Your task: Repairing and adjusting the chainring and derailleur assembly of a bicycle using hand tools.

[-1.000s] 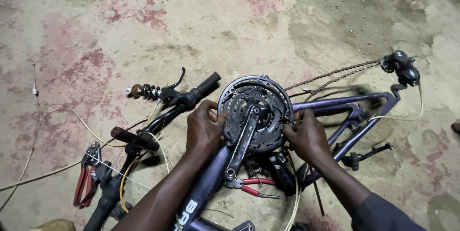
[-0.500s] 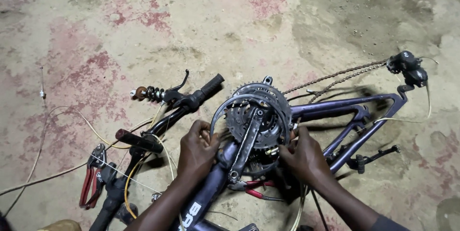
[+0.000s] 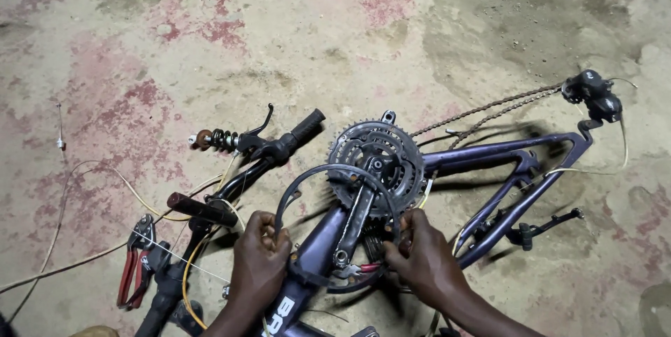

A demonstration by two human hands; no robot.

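A purple bicycle frame (image 3: pixel 503 159) lies on its side on the concrete floor. Its toothed chainring set (image 3: pixel 381 152) and black crank arm (image 3: pixel 356 218) face up. Both my hands hold a thin black ring-shaped guard (image 3: pixel 314 176) that is lifted off the chainrings and loops around the crank arm. My left hand (image 3: pixel 258 263) grips the ring's left side. My right hand (image 3: pixel 423 256) grips its right side, just below the chainrings. A rusty chain (image 3: pixel 489 110) runs from the chainrings to the black rear derailleur (image 3: pixel 594 96).
Black handlebars (image 3: pixel 269 152) with a brake lever, a spring and cables lie to the left. Red-handled pliers (image 3: pixel 133 267) rest at lower left, and another red-handled tool (image 3: pixel 360 267) lies under the frame. Loose cables trail across the stained floor. A kickstand (image 3: pixel 549 225) sticks out at right.
The black guard ring, flat against the chainrings a second ago, has come away and been drawn toward me over the crank arm. Both hands have shifted down with it.
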